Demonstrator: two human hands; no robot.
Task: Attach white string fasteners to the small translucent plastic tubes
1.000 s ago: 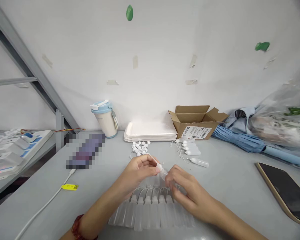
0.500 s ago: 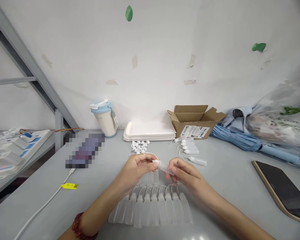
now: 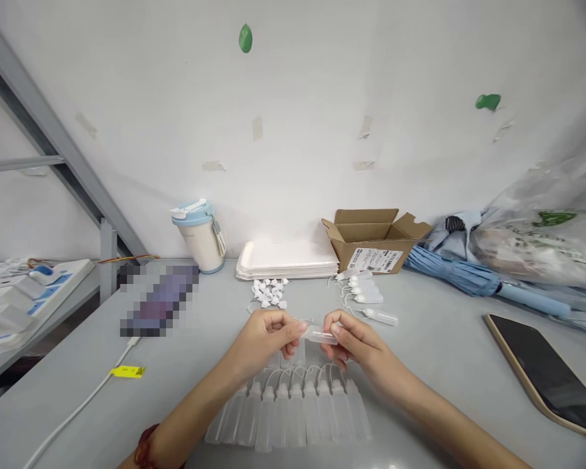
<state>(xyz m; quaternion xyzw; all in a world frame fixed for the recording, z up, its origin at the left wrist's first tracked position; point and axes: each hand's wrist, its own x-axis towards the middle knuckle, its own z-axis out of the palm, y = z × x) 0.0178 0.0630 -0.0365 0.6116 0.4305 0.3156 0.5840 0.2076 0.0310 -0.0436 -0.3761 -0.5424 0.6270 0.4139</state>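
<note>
small bottle, translucent and lying nearly level, is held in the air above the grey table, between the two hands. in the head view, the left hand is closed on its neck end with thumb and fingers, and the right hand pinches the other end; the hands are apart, joined only by the bottle. whether a cap sits under the left fingertips cannot be told. the wall looks thin and smooth, so a hard squeeze from the right could dent it, or the body could slip round in the fingers if the left twists; a cap set on askew might then bind or pop off. just below the hands lies a close-packed row of bottles with looped cords at their necks, and a drooping fingertip or wrist could hook a loop and drag several out of line. past the left hand, the loose white caps sit in a small heap, light enough to scatter or roll if a knuckle brushes them. beyond the right hand, more corded bottles lie near the open cardboard box; their cords lie close together and could tangle if one were pulled.
</note>
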